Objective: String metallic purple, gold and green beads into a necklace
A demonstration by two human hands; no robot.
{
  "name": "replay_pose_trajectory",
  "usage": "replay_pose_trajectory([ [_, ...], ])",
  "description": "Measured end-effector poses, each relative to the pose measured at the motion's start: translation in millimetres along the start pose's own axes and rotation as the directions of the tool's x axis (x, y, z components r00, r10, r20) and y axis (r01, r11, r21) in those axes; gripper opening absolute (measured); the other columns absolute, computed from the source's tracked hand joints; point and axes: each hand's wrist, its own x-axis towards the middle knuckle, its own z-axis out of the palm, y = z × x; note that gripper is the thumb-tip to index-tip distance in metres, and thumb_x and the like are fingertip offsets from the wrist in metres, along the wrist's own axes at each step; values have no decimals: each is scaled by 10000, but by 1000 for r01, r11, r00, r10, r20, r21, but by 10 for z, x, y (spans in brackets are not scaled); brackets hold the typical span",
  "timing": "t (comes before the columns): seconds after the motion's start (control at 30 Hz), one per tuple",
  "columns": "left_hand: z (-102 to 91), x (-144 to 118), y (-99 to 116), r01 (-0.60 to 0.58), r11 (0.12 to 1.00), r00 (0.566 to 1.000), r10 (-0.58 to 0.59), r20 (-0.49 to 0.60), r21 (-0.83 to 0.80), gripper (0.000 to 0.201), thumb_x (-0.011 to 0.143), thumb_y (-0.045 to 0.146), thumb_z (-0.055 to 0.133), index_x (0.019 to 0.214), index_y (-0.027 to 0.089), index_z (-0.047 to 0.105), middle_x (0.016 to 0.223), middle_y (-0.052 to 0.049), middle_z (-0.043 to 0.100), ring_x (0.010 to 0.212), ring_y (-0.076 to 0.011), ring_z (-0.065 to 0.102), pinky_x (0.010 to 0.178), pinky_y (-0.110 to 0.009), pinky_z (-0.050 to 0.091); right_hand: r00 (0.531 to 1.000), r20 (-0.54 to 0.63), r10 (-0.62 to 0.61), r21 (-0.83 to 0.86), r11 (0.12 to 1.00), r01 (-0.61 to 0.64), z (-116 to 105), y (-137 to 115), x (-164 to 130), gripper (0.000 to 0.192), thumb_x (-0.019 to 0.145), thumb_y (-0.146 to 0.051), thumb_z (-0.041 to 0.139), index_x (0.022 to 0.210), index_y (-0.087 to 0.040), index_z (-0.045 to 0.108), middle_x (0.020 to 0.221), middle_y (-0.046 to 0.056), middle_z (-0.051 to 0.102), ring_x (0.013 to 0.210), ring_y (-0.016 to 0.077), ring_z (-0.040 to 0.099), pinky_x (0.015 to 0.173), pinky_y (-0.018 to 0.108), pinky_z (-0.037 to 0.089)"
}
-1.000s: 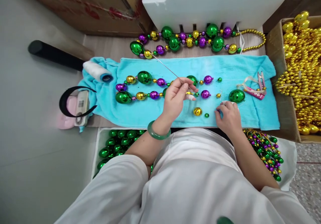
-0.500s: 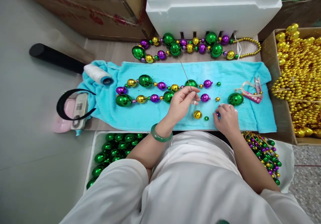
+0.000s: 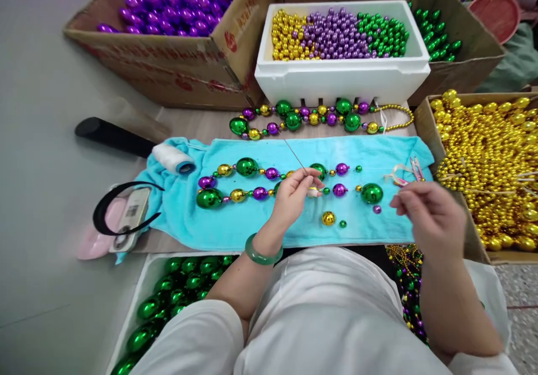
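Note:
My left hand (image 3: 292, 195) pinches a long thin needle (image 3: 295, 157) that points up and to the left, over a turquoise towel (image 3: 235, 221). Two rows of green, gold and purple beads (image 3: 246, 167) lie strung across the towel. My right hand (image 3: 432, 218) is lifted, blurred, above the towel's right end, fingers loosely curled; I cannot make out anything in it. A large green bead (image 3: 372, 193), a small purple bead (image 3: 377, 209), a loose gold bead (image 3: 328, 218) and a tiny green bead (image 3: 343, 224) lie between the hands.
A finished necklace (image 3: 319, 116) lies behind the towel. A white foam box (image 3: 342, 78) holds small beads; cardboard boxes hold purple beads (image 3: 176, 5) and gold beads (image 3: 487, 151). A thread spool (image 3: 173, 158), snips (image 3: 414, 169), a green-bead tray (image 3: 176, 294) and a black tube (image 3: 111, 137) are near.
My right hand left the towel near the large green bead and rose to the right. A small purple bead now lies where it was. The view tilted up, showing the boxes.

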Motion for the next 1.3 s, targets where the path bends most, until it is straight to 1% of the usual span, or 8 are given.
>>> replay_pose_trajectory([
  [0.1, 21, 10, 83, -22, 999, 1000, 22, -1, -26, 239, 830, 351, 604, 947, 146, 642, 776, -28, 630, 750, -125, 647, 678, -226, 549, 989, -135, -62, 81, 994, 73, -129, -400, 232, 50, 862, -243, 624, 822, -214, 631, 600, -16, 583, 502, 108, 519, 419, 239, 348],
  [0.2, 82, 2, 163, -51, 998, 998, 52, 22, -39, 236, 827, 350, 617, 944, 148, 655, 770, -26, 637, 734, -119, 643, 683, -230, 548, 974, -189, -126, 92, 985, 145, -98, -550, 412, 58, 839, -235, 653, 791, -216, 628, 533, -32, 524, 458, 99, 477, 401, 243, 320],
  [0.33, 201, -6, 225, -79, 996, 995, 82, 64, -51, 204, 824, 316, 622, 926, 148, 676, 748, -21, 639, 723, -114, 633, 676, -232, 545, 1000, 14, -24, 177, 984, 21, 83, -339, 558, 145, 811, -282, 682, 853, -227, 555, 497, -69, 500, 417, 87, 457, 394, 225, 335],
  [0.47, 336, 9, 213, -49, 998, 992, 54, 117, -42, 216, 803, 290, 636, 937, 134, 699, 712, -25, 650, 682, -109, 623, 646, -229, 530, 973, 214, 86, 249, 958, -139, 308, -64, 592, 254, 785, -362, 685, 763, -216, 479, 479, -74, 514, 393, 70, 441, 365, 197, 315],
  [0.57, 420, 33, 165, 14, 997, 988, -3, 153, -71, 274, 771, 290, 670, 985, 124, 708, 674, -19, 656, 622, -97, 606, 617, -227, 518, 949, 276, 152, 279, 932, -231, 455, 23, 542, 287, 766, -398, 690, 763, -206, 477, 479, -77, 518, 398, 65, 442, 372, 184, 325],
  [0.87, 502, 108, 18, 153, 956, 984, -123, 132, -252, 259, 645, 317, 786, 801, 126, 705, 650, -6, 660, 574, -89, 587, 558, -220, 485, 930, 297, 216, 334, 889, -313, 648, 171, 397, 309, 752, -437, 697, 776, -193, 507, 500, -61, 540, 418, 72, 468, 381, 181, 343],
  [1.1, 409, 169, -47, 205, 927, 978, -187, 86, -315, 283, 651, 317, 796, 794, 113, 661, 618, -6, 630, 568, -82, 590, 563, -207, 484, 914, 280, 292, 208, 911, -355, 593, 325, 332, 245, 681, -358, 738, 768, -145, 654, 549, -22, 575, 468, 78, 470, 427, 205, 350],
  [1.3, 292, 187, 31, 238, 800, 968, -240, 69, -550, 139, 824, 157, 635, 959, 131, 655, 796, -20, 636, 770, -94, 650, 882, -284, 524, 935, 109, 337, 232, 906, -354, 639, 366, 240, 220, 703, -354, 709, 731, -154, 623, 526, -46, 496, 462, 66, 396, 419, 198, 276],
])
